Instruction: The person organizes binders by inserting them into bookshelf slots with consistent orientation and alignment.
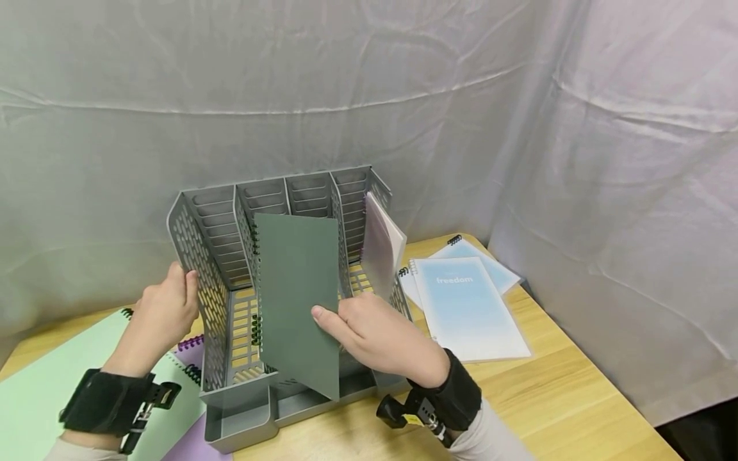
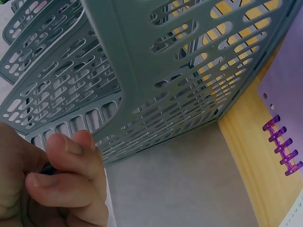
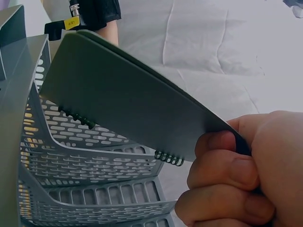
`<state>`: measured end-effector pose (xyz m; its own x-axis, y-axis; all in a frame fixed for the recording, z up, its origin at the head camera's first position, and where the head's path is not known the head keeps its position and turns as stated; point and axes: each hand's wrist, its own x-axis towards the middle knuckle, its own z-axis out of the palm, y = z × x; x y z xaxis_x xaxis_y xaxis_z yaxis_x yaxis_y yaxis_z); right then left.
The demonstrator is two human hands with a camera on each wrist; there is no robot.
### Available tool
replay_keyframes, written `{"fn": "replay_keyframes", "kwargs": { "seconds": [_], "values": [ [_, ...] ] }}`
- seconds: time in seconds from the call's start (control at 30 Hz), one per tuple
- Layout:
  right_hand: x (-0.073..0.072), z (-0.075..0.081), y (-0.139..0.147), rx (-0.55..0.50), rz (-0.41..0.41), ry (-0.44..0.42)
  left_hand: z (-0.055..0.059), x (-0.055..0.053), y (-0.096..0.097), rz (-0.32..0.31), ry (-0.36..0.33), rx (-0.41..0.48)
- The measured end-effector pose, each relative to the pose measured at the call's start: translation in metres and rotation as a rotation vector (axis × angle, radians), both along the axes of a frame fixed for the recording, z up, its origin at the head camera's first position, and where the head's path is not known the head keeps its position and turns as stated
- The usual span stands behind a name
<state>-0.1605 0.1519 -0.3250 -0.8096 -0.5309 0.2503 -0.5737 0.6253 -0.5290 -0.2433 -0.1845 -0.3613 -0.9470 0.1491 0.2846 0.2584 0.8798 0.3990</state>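
Note:
My right hand [image 1: 375, 333] grips a dark green spiral notebook [image 1: 296, 288] by its near side edge, thumb on one cover and curled fingers on the other. The notebook stands upright in front of the middle slots of a grey desk file organizer [image 1: 242, 400], overlapping them in the head view. In the right wrist view its black coil [image 3: 169, 158] faces the organizer's dividers. My left hand [image 1: 167, 314] holds the edge of the organizer's left side panel [image 2: 189, 85] between thumb and curled fingers. A pale notebook [image 1: 383, 246] leans in the rightmost slot.
Right of the organizer lie blue-and-white notebooks [image 1: 469, 307], one marked "freedom", overlapping on the wooden table [image 1: 553, 384]. Light green notebooks [image 1: 63, 371] and a purple notebook [image 2: 284, 85] lie on the left. A grey curtain [image 1: 288, 77] hangs close behind.

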Motion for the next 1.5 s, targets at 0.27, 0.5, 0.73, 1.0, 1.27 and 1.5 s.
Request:
{"fn": "replay_keyframes", "kwargs": {
  "seconds": [0.27, 0.5, 0.73, 1.0, 1.27, 1.5],
  "values": [
    [0.001, 0.003, 0.006, -0.002, -0.024, 0.010, -0.004, -0.002, 0.001, -0.007, -0.040, 0.038],
    [0.000, 0.002, 0.009, -0.017, -0.029, 0.031, -0.010, -0.001, -0.003, 0.010, -0.080, 0.048],
    [-0.001, 0.002, 0.015, -0.010, -0.069, 0.054, -0.014, 0.000, -0.003, -0.005, -0.121, 0.044],
    [-0.004, 0.002, 0.024, -0.068, -0.069, 0.030, -0.017, 0.001, 0.001, -0.009, -0.139, 0.045],
    [-0.006, 0.001, 0.032, -0.076, -0.100, 0.076, -0.019, 0.001, 0.002, -0.008, -0.134, 0.052],
    [-0.007, -0.001, 0.039, -0.082, -0.134, 0.084, -0.020, 0.002, 0.002, -0.010, -0.124, 0.047]
  ]
}}
